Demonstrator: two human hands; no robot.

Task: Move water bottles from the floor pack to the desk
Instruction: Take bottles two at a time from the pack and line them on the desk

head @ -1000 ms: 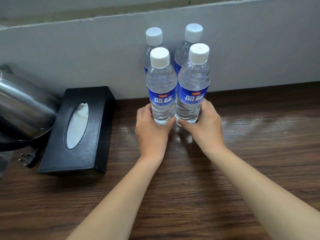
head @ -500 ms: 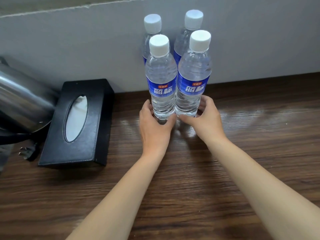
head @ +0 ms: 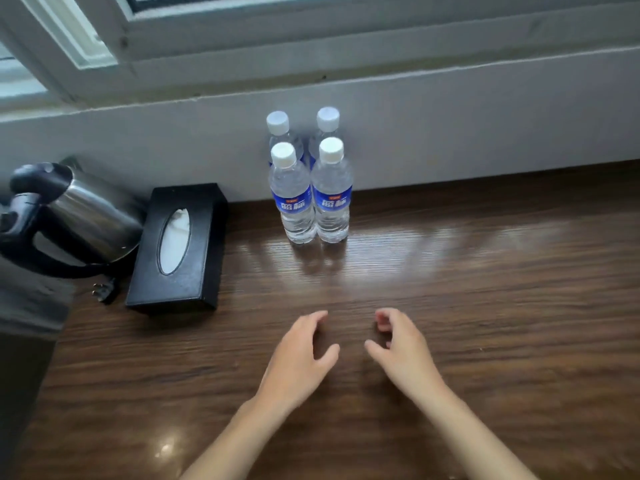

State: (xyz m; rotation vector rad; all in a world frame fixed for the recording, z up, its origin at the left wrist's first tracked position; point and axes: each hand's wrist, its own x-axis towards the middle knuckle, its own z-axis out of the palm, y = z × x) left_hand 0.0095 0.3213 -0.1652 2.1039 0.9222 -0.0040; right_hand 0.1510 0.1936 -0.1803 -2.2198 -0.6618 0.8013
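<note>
Wooden desk (head: 485, 306), 4 bottles (head: 313, 188) upright — well beyond both hands' loosely curled, empty fingers (head: 317, 318).

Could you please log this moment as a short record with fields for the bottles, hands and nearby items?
bottles: four water bottles, upright, two rows of two, against the wall
surface: wooden desk
left hand: empty, fingers loosely curled, above the desk
right hand: empty, fingers loosely curled, apart from the bottles
left of bottles: black tissue box, then steel kettle
</note>
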